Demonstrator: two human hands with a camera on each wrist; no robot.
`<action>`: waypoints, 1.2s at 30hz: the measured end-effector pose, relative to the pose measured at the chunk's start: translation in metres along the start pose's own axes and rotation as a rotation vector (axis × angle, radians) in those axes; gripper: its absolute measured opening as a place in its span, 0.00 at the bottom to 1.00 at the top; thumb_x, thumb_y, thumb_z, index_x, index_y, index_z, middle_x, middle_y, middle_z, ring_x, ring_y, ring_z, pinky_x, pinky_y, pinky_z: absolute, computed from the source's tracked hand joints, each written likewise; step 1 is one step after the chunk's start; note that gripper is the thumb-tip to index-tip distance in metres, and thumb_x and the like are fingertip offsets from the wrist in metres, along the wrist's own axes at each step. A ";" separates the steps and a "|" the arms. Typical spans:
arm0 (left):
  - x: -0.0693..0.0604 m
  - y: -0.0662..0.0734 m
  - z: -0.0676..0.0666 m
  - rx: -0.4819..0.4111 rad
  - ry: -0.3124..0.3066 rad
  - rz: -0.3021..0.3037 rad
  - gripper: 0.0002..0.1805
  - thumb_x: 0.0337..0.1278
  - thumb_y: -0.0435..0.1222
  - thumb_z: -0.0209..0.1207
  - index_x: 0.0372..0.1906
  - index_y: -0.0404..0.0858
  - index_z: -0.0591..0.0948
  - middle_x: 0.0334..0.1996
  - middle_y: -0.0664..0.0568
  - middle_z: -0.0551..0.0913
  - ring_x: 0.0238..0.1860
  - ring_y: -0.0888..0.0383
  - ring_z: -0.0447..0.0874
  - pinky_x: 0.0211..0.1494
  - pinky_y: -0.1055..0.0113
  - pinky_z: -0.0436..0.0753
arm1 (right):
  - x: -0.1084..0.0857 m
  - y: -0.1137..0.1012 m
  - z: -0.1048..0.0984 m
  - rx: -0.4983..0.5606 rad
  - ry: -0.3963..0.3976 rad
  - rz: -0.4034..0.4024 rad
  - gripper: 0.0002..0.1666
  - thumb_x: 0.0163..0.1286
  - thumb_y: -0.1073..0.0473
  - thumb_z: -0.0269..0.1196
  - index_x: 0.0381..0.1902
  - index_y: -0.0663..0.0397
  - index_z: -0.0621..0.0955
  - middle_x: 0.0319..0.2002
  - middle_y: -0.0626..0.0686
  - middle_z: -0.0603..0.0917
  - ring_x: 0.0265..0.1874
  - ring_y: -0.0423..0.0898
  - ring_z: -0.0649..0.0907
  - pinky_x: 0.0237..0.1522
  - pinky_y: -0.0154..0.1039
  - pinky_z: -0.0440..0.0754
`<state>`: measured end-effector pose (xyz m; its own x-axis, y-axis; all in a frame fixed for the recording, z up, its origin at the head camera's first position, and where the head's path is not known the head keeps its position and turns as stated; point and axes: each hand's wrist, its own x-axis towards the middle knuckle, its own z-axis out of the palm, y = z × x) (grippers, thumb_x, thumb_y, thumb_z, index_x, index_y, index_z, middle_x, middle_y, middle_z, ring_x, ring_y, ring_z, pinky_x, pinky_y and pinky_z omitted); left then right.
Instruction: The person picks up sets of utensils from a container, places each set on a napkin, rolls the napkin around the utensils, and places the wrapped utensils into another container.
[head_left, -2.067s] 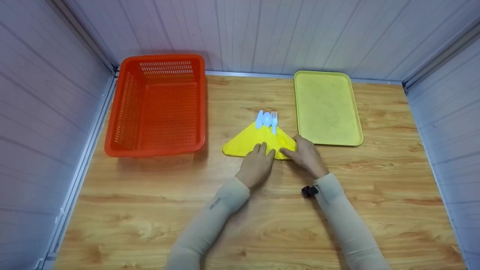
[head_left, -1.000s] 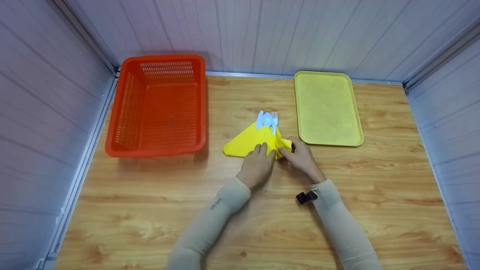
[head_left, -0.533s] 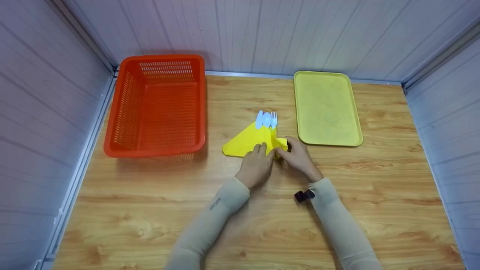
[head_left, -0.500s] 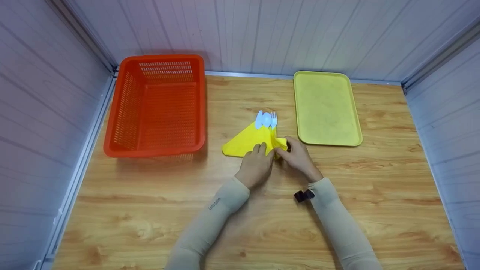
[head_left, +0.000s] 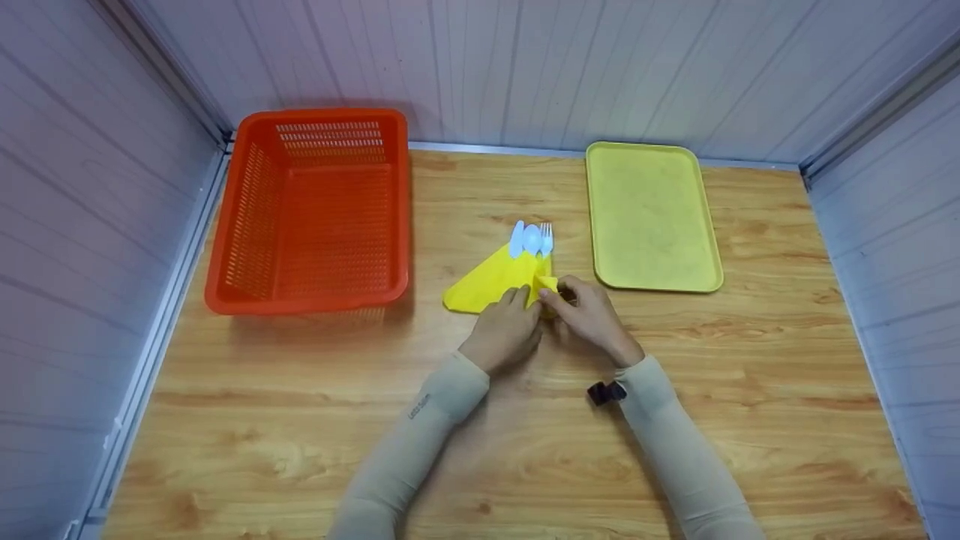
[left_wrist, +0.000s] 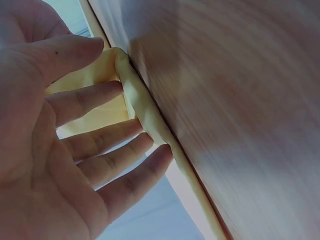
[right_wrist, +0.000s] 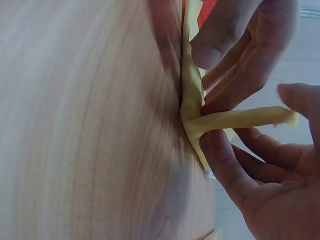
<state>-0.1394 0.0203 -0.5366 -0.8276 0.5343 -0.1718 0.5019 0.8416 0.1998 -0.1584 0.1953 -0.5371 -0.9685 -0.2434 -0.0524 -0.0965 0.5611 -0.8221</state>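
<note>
A yellow napkin (head_left: 484, 286), folded to a triangle, lies mid-table. From its top stick out a pale knife (head_left: 517, 238), spoon (head_left: 532, 238) and fork (head_left: 547, 238), side by side; their lower parts are hidden in the cloth. My left hand (head_left: 502, 330) rests at the napkin's front edge, its fingers fairly straight against the cloth in the left wrist view. At the right end my right hand (head_left: 592, 319) pinches the turned-in corner. That raised flap (right_wrist: 245, 117) stands up between both hands in the right wrist view.
An orange-red plastic basket (head_left: 409, 247) with slotted sides stands at the back left. A yellow tray (head_left: 652, 217) lies flat at the back right, near the right hand. Pale panel walls (head_left: 495, 67) enclose the wooden table (head_left: 540, 465) on three sides.
The napkin's right corner, flat at first, has been lifted and folded leftward toward the cutlery by the right hand. The left hand has shifted slightly left and nearer.
</note>
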 end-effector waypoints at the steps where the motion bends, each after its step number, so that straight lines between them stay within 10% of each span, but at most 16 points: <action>1: 0.000 -0.001 0.000 -0.010 0.003 0.005 0.25 0.73 0.46 0.54 0.67 0.38 0.74 0.66 0.40 0.70 0.63 0.46 0.71 0.57 0.52 0.80 | 0.000 0.000 0.000 0.003 0.005 -0.003 0.21 0.76 0.45 0.58 0.41 0.58 0.83 0.36 0.52 0.84 0.37 0.46 0.81 0.42 0.42 0.78; 19: -0.008 -0.012 -0.001 -0.147 0.049 0.046 0.19 0.72 0.41 0.53 0.58 0.33 0.79 0.62 0.40 0.73 0.62 0.47 0.71 0.62 0.57 0.76 | -0.001 -0.003 0.008 -0.187 -0.015 -0.094 0.14 0.69 0.71 0.61 0.52 0.69 0.81 0.48 0.64 0.82 0.46 0.56 0.83 0.49 0.49 0.82; 31: -0.028 -0.035 -0.014 -0.232 -0.017 -0.184 0.29 0.72 0.45 0.53 0.69 0.30 0.71 0.71 0.37 0.66 0.71 0.41 0.61 0.70 0.48 0.67 | 0.001 -0.004 0.020 -0.285 0.018 -0.113 0.15 0.67 0.69 0.65 0.50 0.69 0.81 0.44 0.63 0.80 0.42 0.56 0.80 0.48 0.49 0.80; 36: -0.034 -0.029 -0.017 -0.160 0.017 -0.184 0.33 0.71 0.44 0.55 0.74 0.32 0.65 0.74 0.36 0.60 0.73 0.38 0.57 0.70 0.48 0.67 | 0.000 -0.004 0.024 -0.334 0.046 -0.170 0.15 0.66 0.69 0.65 0.50 0.70 0.80 0.45 0.63 0.79 0.41 0.55 0.80 0.47 0.48 0.81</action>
<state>-0.1304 -0.0234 -0.5205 -0.9062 0.3705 -0.2036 0.2969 0.9006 0.3175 -0.1527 0.1739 -0.5470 -0.9409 -0.3232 0.1009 -0.3186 0.7446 -0.5866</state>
